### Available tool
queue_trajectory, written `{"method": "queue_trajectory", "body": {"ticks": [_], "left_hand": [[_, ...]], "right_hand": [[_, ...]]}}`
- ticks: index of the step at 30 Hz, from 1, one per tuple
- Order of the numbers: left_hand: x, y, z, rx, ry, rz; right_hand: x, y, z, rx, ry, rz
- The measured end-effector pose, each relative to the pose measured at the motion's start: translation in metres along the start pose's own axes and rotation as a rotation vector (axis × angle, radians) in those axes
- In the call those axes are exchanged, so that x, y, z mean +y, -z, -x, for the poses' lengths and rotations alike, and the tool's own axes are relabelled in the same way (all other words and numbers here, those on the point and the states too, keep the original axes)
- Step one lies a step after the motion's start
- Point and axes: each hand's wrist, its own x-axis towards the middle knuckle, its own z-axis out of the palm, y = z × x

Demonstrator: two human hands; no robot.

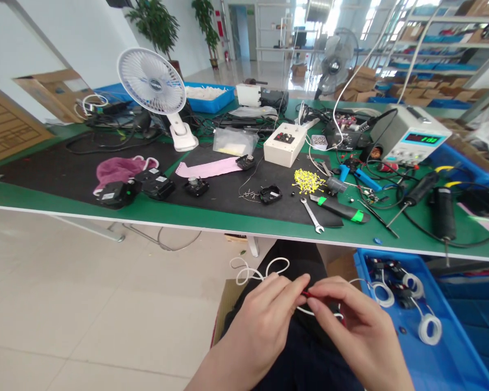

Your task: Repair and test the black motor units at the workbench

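**Two hands pinch a thin red wire above a lap**

A seated person holds a short red wire (305, 294) over a dark lap (295, 361), just in front of a green counter (212, 220). The left hand (264, 312) and right hand (358, 317) meet almost tip to tip. The right thumb and forefinger pinch the wire from one side; the left fingertips close on it from the other, though the left thumb is mostly hidden. A white cable (305, 310) runs just below the fingers, with loose loops beyond the left hand. Whether wire and cable join is unclear.

The wire looks light, thin and bendable — probably easy to lose between fingers, and its end may be delicate. A fingertip grip close to the end seems best. The cable looks thicker and springier, so holding it near the wire should limit any tug from the loops.

On the counter's near edge lie a wrench (312, 215), a knife (338, 209) and a pile of yellow pieces (307, 181). Low on the right, a blue tray (452, 339) holds coiled white cables (421, 331) with dark parts.
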Motion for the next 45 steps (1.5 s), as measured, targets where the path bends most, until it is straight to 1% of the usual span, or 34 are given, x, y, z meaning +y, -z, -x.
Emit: {"method": "queue_trajectory", "body": {"ticks": [2, 4, 6, 8, 10, 11, 13, 16, 19, 22, 25, 28, 30, 32, 35, 36, 38, 40, 42, 43, 44, 45], "left_hand": [[0.002, 0.003, -0.002, -0.065, 0.043, 0.028], [0.006, 0.006, -0.003, -0.131, 0.078, 0.044], [0.008, 0.008, -0.003, -0.136, 0.102, 0.047], [0.008, 0.009, -0.002, -0.060, 0.163, 0.077], [0.006, 0.008, 0.000, 0.069, 0.232, 0.118], [0.004, 0.007, 0.001, 0.136, 0.243, 0.130], [0.000, 0.005, 0.003, 0.237, 0.197, 0.127], [-0.004, 0.002, 0.007, 0.282, 0.108, 0.083], [-0.004, 0.002, 0.009, 0.255, 0.053, 0.028], [-0.003, 0.005, 0.008, 0.191, 0.006, -0.019], [-0.003, 0.008, 0.006, 0.127, -0.017, -0.126], [-0.002, 0.010, 0.006, 0.045, -0.024, -0.243], [-0.001, 0.010, 0.006, -0.025, -0.037, -0.294], [0.001, 0.012, 0.006, -0.065, -0.046, -0.315], [0.003, 0.013, 0.005, -0.037, -0.055, -0.326], [0.004, 0.014, 0.005, -0.023, -0.066, -0.336], [0.005, 0.014, 0.005, -0.009, -0.092, -0.370], [0.005, 0.015, 0.006, -0.007, -0.121, -0.403], [0.004, 0.015, 0.008, -0.015, -0.145, -0.419], [0.004, 0.015, 0.008, -0.022, -0.151, -0.417], [0.002, 0.015, 0.009, -0.031, -0.150, -0.403], [0.001, 0.015, 0.010, -0.042, -0.140, -0.375]], "right_hand": [[-0.002, 0.001, 0.001, -0.040, 0.039, 0.008], [-0.003, 0.002, 0.002, -0.061, 0.048, 0.008], [-0.003, 0.003, 0.003, -0.030, 0.043, 0.006], [-0.001, 0.003, 0.004, 0.040, 0.007, -0.022], [0.003, 0.004, 0.006, 0.113, -0.061, -0.072], [0.005, 0.004, 0.006, 0.133, -0.098, -0.098], [0.007, 0.005, 0.005, 0.138, -0.139, -0.128], [0.004, 0.007, 0.001, 0.075, -0.091, -0.138], [-0.002, 0.008, -0.004, -0.008, -0.017, -0.137], [-0.004, 0.008, -0.003, -0.045, 0.008, -0.093], [0.000, 0.007, -0.001, -0.043, 0.055, -0.005], [0.007, 0.005, 0.000, -0.079, 0.109, 0.045], [0.010, 0.004, -0.002, -0.101, 0.157, 0.079], [0.013, 0.003, -0.005, -0.099, 0.212, 0.124], [0.015, 0.003, -0.006, -0.062, 0.239, 0.170], [0.016, 0.003, -0.006, -0.051, 0.216, 0.169], [0.019, 0.003, -0.004, -0.053, 0.126, 0.142], [0.022, 0.003, -0.002, -0.094, 0.025, 0.106], [0.023, 0.002, -0.001, -0.145, -0.013, 0.081], [0.023, 0.002, -0.002, -0.154, 0.014, 0.082], [0.021, 0.002, -0.003, -0.147, 0.074, 0.096], [0.019, 0.001, -0.004, -0.138, 0.165, 0.125]]}}
